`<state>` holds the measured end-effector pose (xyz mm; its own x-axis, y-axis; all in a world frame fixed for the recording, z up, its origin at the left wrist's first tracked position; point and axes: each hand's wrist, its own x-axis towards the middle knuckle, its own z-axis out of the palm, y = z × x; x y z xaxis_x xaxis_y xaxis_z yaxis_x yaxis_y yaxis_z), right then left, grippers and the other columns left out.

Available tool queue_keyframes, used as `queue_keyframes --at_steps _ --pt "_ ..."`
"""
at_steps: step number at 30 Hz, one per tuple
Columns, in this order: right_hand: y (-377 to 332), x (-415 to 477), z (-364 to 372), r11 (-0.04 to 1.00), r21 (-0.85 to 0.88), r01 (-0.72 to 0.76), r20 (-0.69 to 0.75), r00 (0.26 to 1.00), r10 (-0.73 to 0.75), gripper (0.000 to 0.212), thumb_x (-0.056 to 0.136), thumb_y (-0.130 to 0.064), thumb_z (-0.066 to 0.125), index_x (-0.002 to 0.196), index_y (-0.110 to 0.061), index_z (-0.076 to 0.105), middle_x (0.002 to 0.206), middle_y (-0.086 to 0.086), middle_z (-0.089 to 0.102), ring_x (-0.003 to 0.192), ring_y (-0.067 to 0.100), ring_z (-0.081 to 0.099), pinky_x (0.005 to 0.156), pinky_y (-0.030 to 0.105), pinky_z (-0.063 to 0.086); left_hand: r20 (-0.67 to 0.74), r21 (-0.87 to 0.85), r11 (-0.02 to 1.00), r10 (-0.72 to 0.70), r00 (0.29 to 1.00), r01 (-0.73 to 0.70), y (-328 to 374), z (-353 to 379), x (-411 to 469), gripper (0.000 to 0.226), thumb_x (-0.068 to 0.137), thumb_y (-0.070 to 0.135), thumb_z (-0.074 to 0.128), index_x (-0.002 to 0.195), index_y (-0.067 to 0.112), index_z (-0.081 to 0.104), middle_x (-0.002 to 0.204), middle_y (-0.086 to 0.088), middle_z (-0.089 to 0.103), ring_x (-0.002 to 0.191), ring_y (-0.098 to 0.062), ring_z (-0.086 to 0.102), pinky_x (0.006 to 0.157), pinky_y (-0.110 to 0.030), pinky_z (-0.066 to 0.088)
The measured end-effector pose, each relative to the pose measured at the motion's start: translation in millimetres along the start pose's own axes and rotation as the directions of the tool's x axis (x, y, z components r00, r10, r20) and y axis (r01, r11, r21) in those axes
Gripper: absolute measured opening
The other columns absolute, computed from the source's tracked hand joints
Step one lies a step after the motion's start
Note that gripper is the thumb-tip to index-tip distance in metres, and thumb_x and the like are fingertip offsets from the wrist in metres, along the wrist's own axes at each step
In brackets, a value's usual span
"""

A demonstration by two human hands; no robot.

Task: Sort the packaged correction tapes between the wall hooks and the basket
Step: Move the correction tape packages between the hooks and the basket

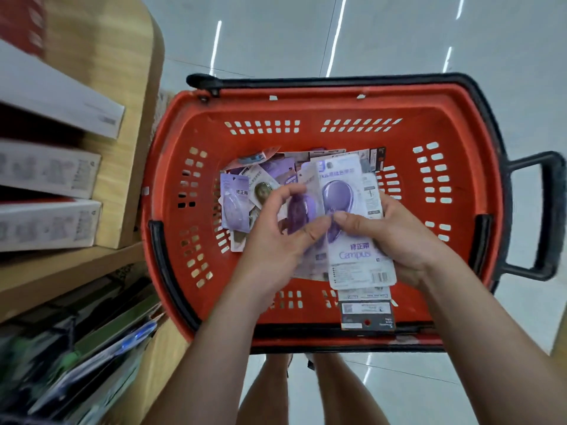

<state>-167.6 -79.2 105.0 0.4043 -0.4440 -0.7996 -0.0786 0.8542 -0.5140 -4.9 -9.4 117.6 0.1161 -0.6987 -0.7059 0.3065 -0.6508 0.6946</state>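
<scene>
Glossy pale floor (pixel 399 41) mirroring ceiling lights as thin white streaks. Standing on it, red plastic basket (pixel 306 111), rounded at the corners, walls pierced with rows of small slots, black rim band and black handle (pixel 540 216) jutting out to the right. Rising at left, light wooden shelf (pixel 122 87) with a rounded edge, carrying flat white boxes (pixel 46 170), blurred; lower down, slanted stationery packs (pixel 92 348), also blurred.

Lying loose on the basket bottom, packaged tapes (pixel 242 194): flat cards with clear domed blisters over purple teardrop bodies, overlapping at all angles.

Hovering over the basket, both hands sharing a fanned stack (pixel 356 240) of the same glossy cards. Right hand (pixel 408 237) gripping the stack from the right side, thumb pressing across the front of the top card, pale, printed "Campus", with a barcode strip at its lower edge. Left hand (pixel 276 240) pinching a second, blurred purple pack (pixel 299 210) just left of that card, thumb tip nearly meeting the right thumb, fingers curling over the pack's top. Sticking out beneath the stack toward the near rim, a darker card (pixel 366 314) with a small red dot.

Showing below the basket, bare legs (pixel 276 394).
</scene>
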Motion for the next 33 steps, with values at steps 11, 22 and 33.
queue_keyframes --at_steps 11,22,33 --pt "-78.5 -104.3 77.5 0.950 -0.084 0.302 0.026 0.953 -0.301 0.074 0.082 -0.026 0.076 0.143 -0.038 0.037 0.130 -0.004 0.066 0.117 0.018 0.065 0.093 0.038 0.056 -0.187 0.321 0.937 0.209 0.960 -0.141 112.6 26.7 -116.5 0.067 0.071 0.017 0.087 0.117 0.048 0.050 0.121 0.028 0.041 0.112 0.016 0.045 0.087 -0.003 0.042" --pt "-173.1 -248.8 118.4 0.895 -0.204 0.397 0.072 0.918 -0.391 0.019 0.096 -0.022 0.062 0.113 -0.031 0.061 0.109 -0.007 0.075 0.097 0.016 0.073 0.078 0.033 0.059 -0.400 -0.155 0.941 0.218 0.890 -0.300 207.2 66.6 -247.5 0.034 0.088 -0.007 0.064 0.112 0.016 0.067 0.090 0.010 0.077 0.085 -0.003 0.071 0.074 -0.020 0.057" --pt "-189.4 -369.2 188.8 0.800 -0.321 0.507 0.457 0.823 -0.338 0.056 0.085 -0.022 0.075 0.132 -0.039 0.050 0.122 -0.005 0.069 0.111 0.018 0.068 0.095 0.047 0.055 -0.677 -0.322 0.769 0.221 0.702 -0.553 222.1 60.4 -410.5 0.052 0.092 -0.002 0.060 0.133 0.028 0.047 0.091 0.004 0.071 0.094 -0.023 0.067 0.075 -0.042 0.056"
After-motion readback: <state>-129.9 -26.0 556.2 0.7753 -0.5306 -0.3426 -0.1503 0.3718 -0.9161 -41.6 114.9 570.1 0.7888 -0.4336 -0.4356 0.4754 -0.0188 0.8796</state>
